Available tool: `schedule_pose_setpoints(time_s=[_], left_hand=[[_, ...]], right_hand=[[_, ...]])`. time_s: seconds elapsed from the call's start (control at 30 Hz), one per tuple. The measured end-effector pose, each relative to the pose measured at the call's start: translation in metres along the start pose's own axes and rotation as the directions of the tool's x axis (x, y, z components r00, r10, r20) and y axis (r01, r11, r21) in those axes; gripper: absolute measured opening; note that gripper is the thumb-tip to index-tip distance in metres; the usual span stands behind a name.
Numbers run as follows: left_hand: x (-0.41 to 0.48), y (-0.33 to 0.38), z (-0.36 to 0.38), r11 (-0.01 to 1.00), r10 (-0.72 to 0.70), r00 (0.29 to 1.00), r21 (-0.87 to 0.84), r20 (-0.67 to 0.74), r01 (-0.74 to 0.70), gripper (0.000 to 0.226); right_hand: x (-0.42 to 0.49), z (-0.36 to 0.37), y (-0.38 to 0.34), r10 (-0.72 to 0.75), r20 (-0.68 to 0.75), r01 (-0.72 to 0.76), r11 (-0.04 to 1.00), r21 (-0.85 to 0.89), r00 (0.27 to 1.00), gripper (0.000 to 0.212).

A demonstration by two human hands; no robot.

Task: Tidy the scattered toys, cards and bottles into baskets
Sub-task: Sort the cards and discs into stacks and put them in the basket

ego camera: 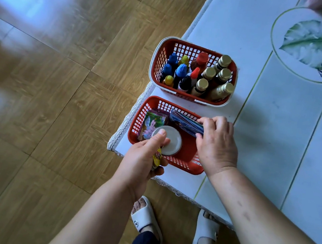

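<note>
Two red baskets stand at the table's corner. The far basket (pixel 158 62) holds several upright bottles with blue, yellow, red and gold caps. The near basket (pixel 183 166) holds a colourful card pack (pixel 152 121) at its left. My left hand (pixel 142 159) grips a jar with a white round lid (pixel 171 142) and a yellow label, thumb on the lid, over the basket's near-left part. My right hand (pixel 216 145) pinches a stack of blue cards (pixel 185 123) standing along the basket's far-right side.
The white table cover (pixel 274 123) has green lines, a leaf print (pixel 313 44) at the far right and a lace edge. Wooden floor (pixel 60 92) lies to the left. My feet in white slippers (pixel 145 216) stand below the table edge.
</note>
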State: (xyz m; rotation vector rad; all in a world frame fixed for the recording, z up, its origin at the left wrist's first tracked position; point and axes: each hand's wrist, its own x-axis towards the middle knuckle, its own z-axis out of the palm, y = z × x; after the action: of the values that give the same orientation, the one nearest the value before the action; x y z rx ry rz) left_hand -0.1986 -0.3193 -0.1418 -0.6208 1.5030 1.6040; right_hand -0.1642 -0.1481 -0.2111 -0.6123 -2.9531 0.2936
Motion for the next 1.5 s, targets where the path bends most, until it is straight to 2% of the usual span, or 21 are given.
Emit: schedule_pose_setpoints(time_s=[0.13, 0.23, 0.3, 0.37, 0.43, 0.47, 0.57, 0.63, 0.7, 0.77, 0.83, 0.93, 1.03, 1.1, 1.17, 1.2, 1.27, 1.33, 1.4, 1.5], left_hand=[[0.006, 0.007, 0.011, 0.999, 0.035, 0.999, 0.002, -0.005, -0.035, 0.041], [0.011, 0.02, 0.019, 0.997, 0.076, 0.997, -0.009, 0.012, -0.075, 0.041], [0.013, 0.028, 0.026, 0.996, 0.088, 0.995, 0.013, 0.036, -0.089, 0.041], [0.014, 0.033, 0.033, 0.995, 0.091, 0.993, 0.043, 0.07, -0.095, 0.041], [0.012, 0.035, 0.039, 0.994, 0.095, 0.99, 0.044, 0.107, -0.1, 0.044], [0.01, 0.035, 0.042, 0.994, 0.097, 0.987, 0.042, 0.127, -0.103, 0.045], [0.004, 0.032, 0.052, 0.991, 0.084, 0.982, 0.088, 0.171, -0.1, 0.047], [0.003, 0.027, 0.057, 0.99, 0.065, 0.987, 0.117, 0.146, -0.083, 0.042], [0.005, 0.022, 0.06, 0.986, 0.057, 0.997, 0.154, 0.056, -0.065, 0.034], [0.009, 0.017, 0.059, 0.984, 0.044, 0.999, 0.176, -0.029, -0.039, 0.03], [0.01, 0.012, 0.059, 0.981, 0.019, 0.998, 0.194, -0.061, -0.007, 0.029], [0.012, 0.005, 0.058, 0.98, 0.015, 0.997, 0.198, -0.074, 0.0, 0.032], [0.013, -0.001, 0.058, 0.975, 0.053, 0.996, 0.22, -0.068, -0.037, 0.022], [0.015, -0.002, 0.06, 0.951, 0.055, 0.997, 0.306, -0.057, -0.035, 0.006], [0.024, -0.003, 0.062, 0.874, 0.063, 0.997, 0.485, -0.046, -0.033, 0.01], [0.031, -0.004, 0.063, 0.777, 0.098, 0.994, 0.628, -0.038, -0.053, 0.014], [0.046, -0.005, 0.066, 0.444, 0.151, 0.989, 0.893, 0.004, -0.072, 0.027], [0.058, -0.008, 0.071, 0.169, 0.135, 0.99, 0.984, 0.035, -0.058, 0.043], [0.067, -0.014, 0.075, 0.035, 0.106, 0.993, 0.998, 0.051, -0.055, 0.048], [0.076, -0.023, 0.076, -0.058, 0.129, 0.99, 0.997, 0.049, -0.042, 0.045]], right_hand=[[0.001, -0.005, 0.003, 0.021, -0.041, -0.018, 0.998, 0.065, 0.999, 0.034], [0.005, -0.02, 0.001, 0.119, -0.006, -0.111, 0.942, 0.318, 0.993, 0.016], [0.007, -0.032, 0.0, 0.186, 0.137, -0.231, 0.804, 0.548, 0.973, 0.026], [0.01, -0.045, -0.002, 0.196, 0.309, -0.364, 0.591, 0.72, 0.93, 0.034], [0.011, -0.054, -0.001, 0.202, 0.372, -0.424, 0.423, 0.801, 0.906, 0.018], [0.011, -0.056, 0.001, 0.218, 0.389, -0.445, 0.373, 0.814, 0.895, 0.009], [0.003, -0.06, 0.015, 0.274, 0.451, -0.513, 0.229, 0.827, 0.849, 0.009], [-0.002, -0.056, 0.03, 0.431, 0.364, -0.497, 0.248, 0.832, 0.825, 0.008], [-0.006, -0.047, 0.051, 0.644, 0.271, -0.534, 0.254, 0.806, 0.716, 0.008], [-0.01, -0.036, 0.071, 0.739, 0.293, -0.624, 0.214, 0.752, 0.606, 0.005], [-0.018, -0.023, 0.083, 0.737, 0.359, -0.694, 0.203, 0.69, 0.572, 0.006], [-0.029, -0.009, 0.09, 0.69, 0.409, -0.721, 0.24, 0.65, 0.598, 0.01], [-0.037, 0.0, 0.091, 0.627, 0.532, -0.741, 0.109, 0.663, 0.568, 0.01], [-0.042, 0.004, 0.09, 0.589, 0.583, -0.761, 0.086, 0.643, 0.56, 0.006], [-0.046, 0.005, 0.089, 0.559, 0.594, -0.778, 0.155, 0.609, 0.578, 0.014], [-0.047, 0.005, 0.09, 0.55, 0.591, -0.778, 0.192, 0.598, 0.59, 0.018], [-0.048, 0.004, 0.089, 0.546, 0.576, -0.776, 0.251, 0.579, 0.608, 0.019], [-0.051, 0.003, 0.088, 0.554, 0.551, -0.769, 0.308, 0.561, 0.624, 0.015], [-0.056, 0.003, 0.088, 0.554, 0.525, -0.756, 0.368, 0.542, 0.646, 0.015], [-0.067, 0.002, 0.09, 0.538, 0.52, -0.746, 0.427, 0.511, 0.664, 0.019]])
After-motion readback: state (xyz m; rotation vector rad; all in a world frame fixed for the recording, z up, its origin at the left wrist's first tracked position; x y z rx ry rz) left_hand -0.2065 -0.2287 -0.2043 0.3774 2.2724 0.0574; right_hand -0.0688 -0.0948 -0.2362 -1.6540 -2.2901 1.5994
